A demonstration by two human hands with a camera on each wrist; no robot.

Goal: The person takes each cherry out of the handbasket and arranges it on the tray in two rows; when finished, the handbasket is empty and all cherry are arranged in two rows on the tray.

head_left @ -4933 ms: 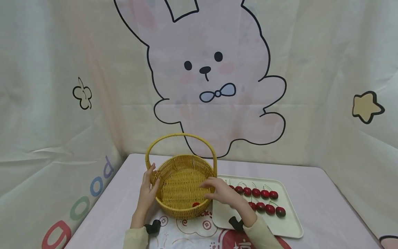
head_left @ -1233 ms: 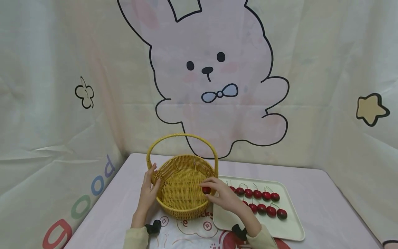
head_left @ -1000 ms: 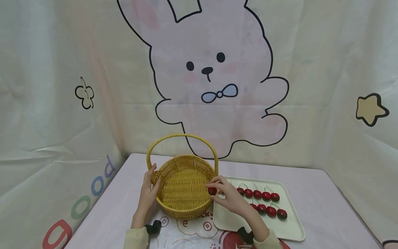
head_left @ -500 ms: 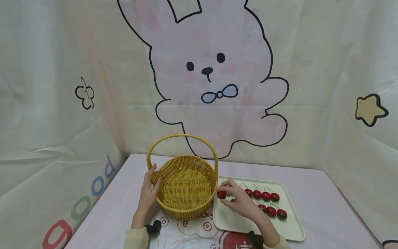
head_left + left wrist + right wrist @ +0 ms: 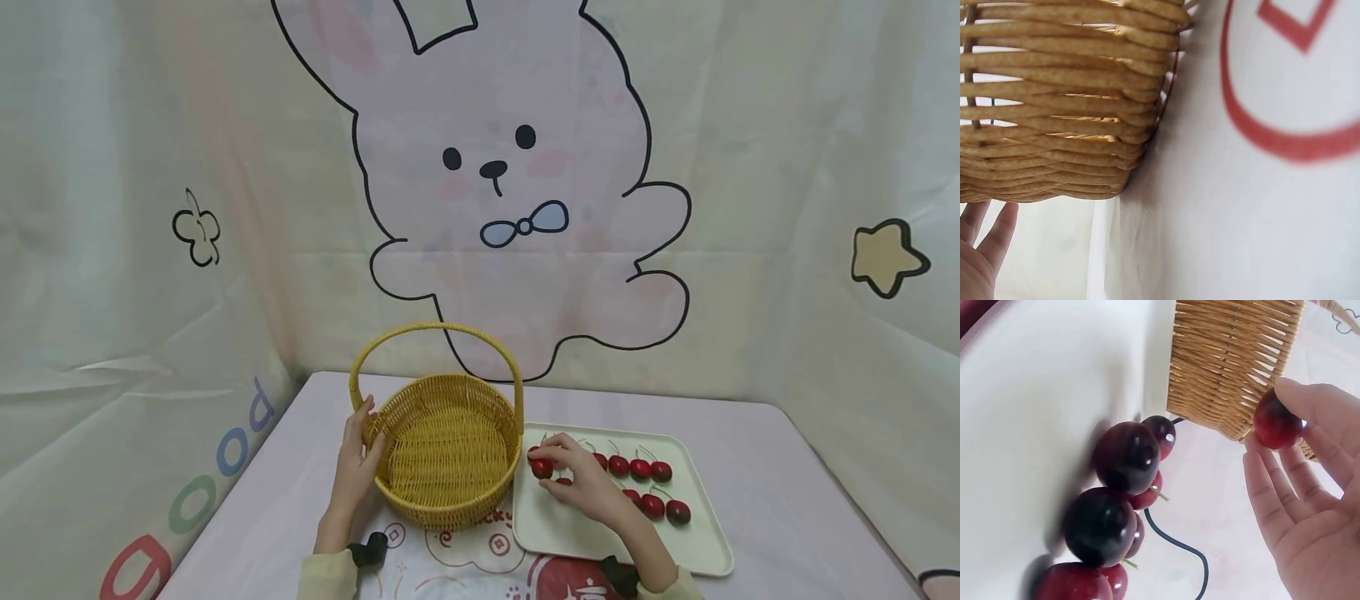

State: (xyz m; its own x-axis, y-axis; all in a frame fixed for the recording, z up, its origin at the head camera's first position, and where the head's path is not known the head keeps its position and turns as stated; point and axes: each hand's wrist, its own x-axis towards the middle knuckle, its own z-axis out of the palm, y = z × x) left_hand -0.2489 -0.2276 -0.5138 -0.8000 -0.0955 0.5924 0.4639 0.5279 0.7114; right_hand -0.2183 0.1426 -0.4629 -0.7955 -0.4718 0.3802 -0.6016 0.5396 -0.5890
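Observation:
My right hand (image 5: 587, 482) pinches a dark red cherry (image 5: 542, 469) over the left part of a white tray (image 5: 570, 533). In the right wrist view that cherry (image 5: 1276, 422) sits between thumb and fingertips. Two rows of cherries (image 5: 640, 470) with green stems lie on the tray, partly hidden behind the hand. Left of the tray stands a yellow wicker basket (image 5: 442, 454) with a tall arched handle, its woven floor bare. My left hand (image 5: 351, 467) holds the basket's left rim, thumb at the inner side; its fingers (image 5: 1000, 234) show beside the weave in the left wrist view.
The tray's left edge meets the basket's right side. A white cloth with red print (image 5: 480, 546) covers the table (image 5: 757, 467) under both. A curtain (image 5: 720, 333) with a cartoon rabbit hangs behind the table.
A cherry lay in the basket earliest on; then my right hand held a cherry at the basket's right rim and carried it right, over the tray. My left hand stays on the rim.

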